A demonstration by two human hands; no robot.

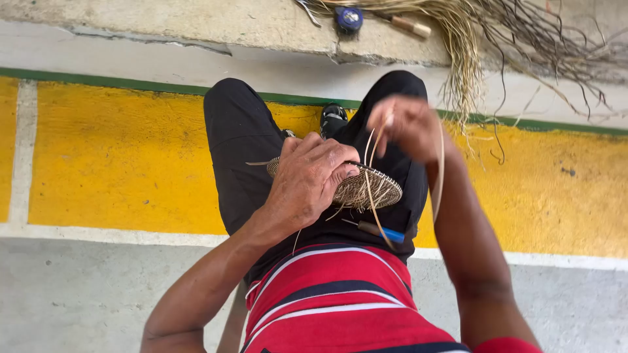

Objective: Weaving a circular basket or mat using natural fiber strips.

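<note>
Two hands, left (307, 183) gripping woven disc (366, 186), right (405, 127) pinching fibre strand (439, 176), above yellow-painted concrete floor (118, 157).

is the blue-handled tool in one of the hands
No, the blue-handled tool lies on the lap, while the left hand presses the woven disc and the right hand pulls a straw strand.

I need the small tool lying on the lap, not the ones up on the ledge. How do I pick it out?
Start at the black trousers on the person's lap, where the left hand presses a round, flat woven straw disc. Just below the disc's edge, towards the red striped shirt, lies a slim tool with a blue handle, the only blue thing on the lap.
</note>
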